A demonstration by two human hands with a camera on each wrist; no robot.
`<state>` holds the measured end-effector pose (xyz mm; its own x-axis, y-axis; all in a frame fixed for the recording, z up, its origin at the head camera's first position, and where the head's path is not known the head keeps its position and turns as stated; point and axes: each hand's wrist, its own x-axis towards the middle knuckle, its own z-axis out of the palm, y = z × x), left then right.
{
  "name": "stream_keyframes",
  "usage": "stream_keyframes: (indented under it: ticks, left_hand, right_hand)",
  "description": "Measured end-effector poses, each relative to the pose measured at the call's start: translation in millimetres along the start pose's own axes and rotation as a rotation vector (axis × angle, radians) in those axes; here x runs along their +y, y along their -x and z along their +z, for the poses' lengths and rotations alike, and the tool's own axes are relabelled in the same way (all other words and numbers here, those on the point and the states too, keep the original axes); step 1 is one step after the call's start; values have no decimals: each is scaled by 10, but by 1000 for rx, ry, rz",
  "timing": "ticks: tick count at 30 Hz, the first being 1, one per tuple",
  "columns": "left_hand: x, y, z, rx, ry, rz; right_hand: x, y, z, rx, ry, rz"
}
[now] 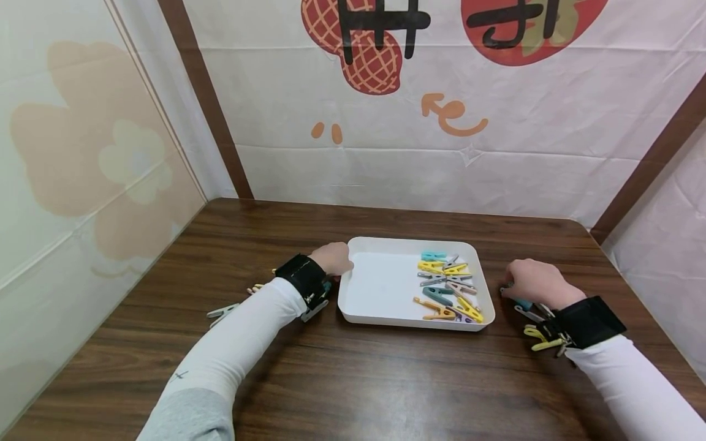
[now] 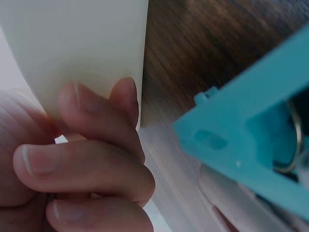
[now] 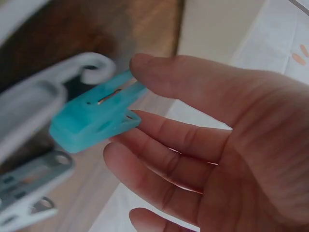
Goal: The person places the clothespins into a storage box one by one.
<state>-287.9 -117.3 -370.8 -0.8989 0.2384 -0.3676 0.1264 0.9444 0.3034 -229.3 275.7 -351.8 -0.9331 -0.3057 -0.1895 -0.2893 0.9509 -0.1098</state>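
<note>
My left hand (image 1: 333, 259) grips the left rim of a white tray (image 1: 380, 288). In the left wrist view, curled fingers lie against the tray's pale outer wall (image 2: 87, 38). A teal clothespin (image 2: 231, 140) shows large beside that hand. My right hand (image 1: 537, 283) is to the right of the tray, low over the table. Its thumb and a finger pinch the handle ends of another teal clothespin (image 3: 82, 121) in the right wrist view. A pale grey clothespin (image 3: 29, 106) and a darker grey one (image 3: 36, 186) are close to it.
Several clothespins, among them a teal one (image 1: 433, 256) and a yellow one (image 1: 430, 266), lie in the tray's right half. A yellow-green clothespin (image 1: 543, 343) is by the right wristband (image 1: 589, 321). A grey clothespin (image 1: 222, 311) is beside the left forearm. White printed sheets (image 1: 265, 110) surround the wooden table (image 1: 419, 380).
</note>
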Motion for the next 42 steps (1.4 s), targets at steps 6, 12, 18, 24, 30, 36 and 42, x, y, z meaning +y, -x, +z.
stream_keyframes:
  ticks: [6, 12, 18, 24, 30, 36, 42]
  left_hand:
    - [14, 19, -12, 0, -9, 7]
    - [18, 37, -26, 0, -13, -2]
    - [-15, 1, 12, -7, 6, -3]
    - [-23, -13, 39, -10, 13, 5]
    - [3, -6, 23, -8, 8, 1]
    - [16, 13, 8, -3, -6, -9]
    - [30, 42, -15, 0, 3, -19]
  right_hand:
    - [-66, 42, -219, 109, -21, -38]
    - [-316, -11, -424, 239, 6, -95]
    - [-702, -254, -449, 279, 78, -238]
    - [-1034, -575, -353, 210, 76, -344]
    - [-1246, -864, -277, 151, 85, -403]
    - [-1382, -1101, -261, 55, 103, -342]
    - [-1511, -1188, -265, 33, 138, -366]
